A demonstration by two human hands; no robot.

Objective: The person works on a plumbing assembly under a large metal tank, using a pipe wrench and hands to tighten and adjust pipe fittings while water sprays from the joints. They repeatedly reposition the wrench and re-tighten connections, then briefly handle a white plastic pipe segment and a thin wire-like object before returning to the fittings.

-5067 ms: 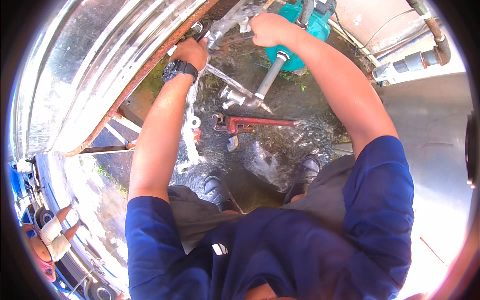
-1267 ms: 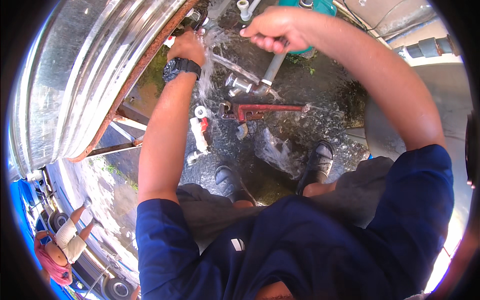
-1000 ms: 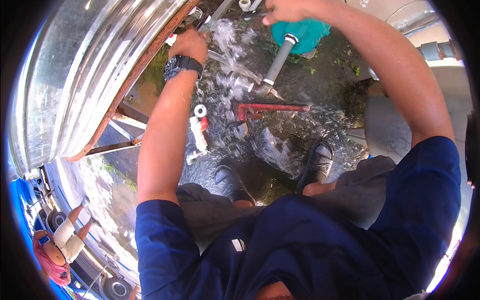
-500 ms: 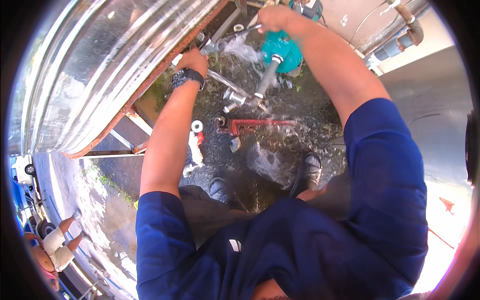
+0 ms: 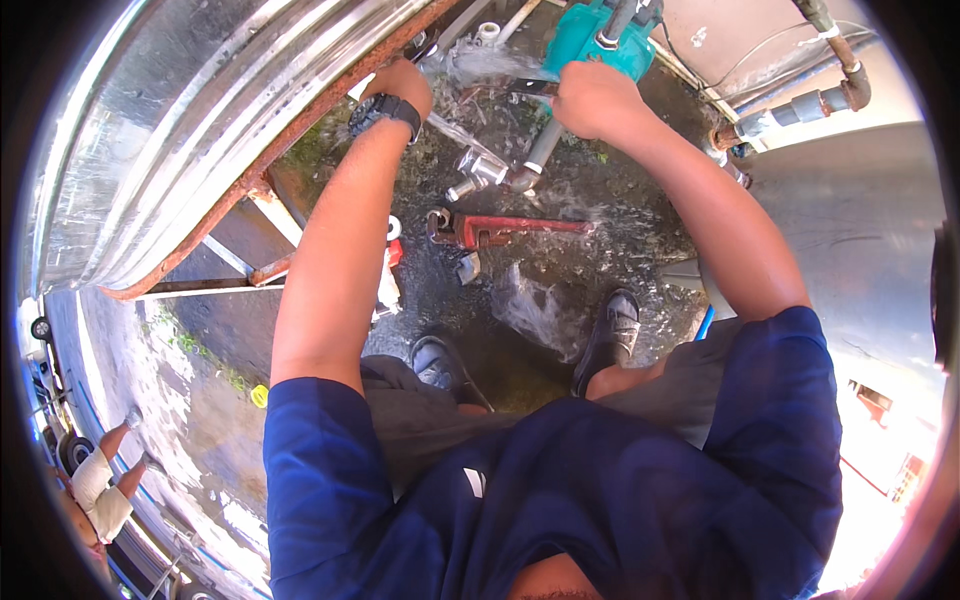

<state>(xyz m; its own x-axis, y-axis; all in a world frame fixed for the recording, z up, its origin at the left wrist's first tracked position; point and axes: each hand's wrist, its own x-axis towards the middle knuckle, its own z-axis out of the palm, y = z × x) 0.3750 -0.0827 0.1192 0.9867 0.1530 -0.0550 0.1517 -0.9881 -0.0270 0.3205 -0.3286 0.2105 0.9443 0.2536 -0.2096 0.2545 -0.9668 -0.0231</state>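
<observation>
Grip of my right hand (image 5: 597, 98): fingers clenched round a dark tool (image 5: 533, 87). Its narrow end sticks out to the left of the fist, toward the water spray (image 5: 480, 62); the rest is covered by the fist. I cannot tell its exact kind.

Left hand (image 5: 402, 88), watch (image 5: 385, 115) on the wrist: fingers curled, just beside the rusted rim (image 5: 248, 182) of the corrugated metal tank (image 5: 170, 130). I view it from the back only; fingertips are out of sight, so I cannot tell whether it is grasping or merely resting. A small dark part (image 5: 418, 45) shows just beyond the knuckles, too indistinct to identify.

Teal pump (image 5: 630, 50): near the right fist, top cut off by the upper edge. Grey pipe (image 5: 545, 147) runs below the fist, its upper part hidden by it, down to a metal fitting (image 5: 480, 168).

Red pipe wrench (image 5: 467, 230) lies on the wet ground, well apart from both hands; water blurs its handle end. Elbow fitting (image 5: 468, 267) lies just below it. White valve (image 5: 388, 287): partly hidden by my left forearm.

Bystander (image 5: 103, 490) at the left rim: cut off, upper body unclear.
</observation>
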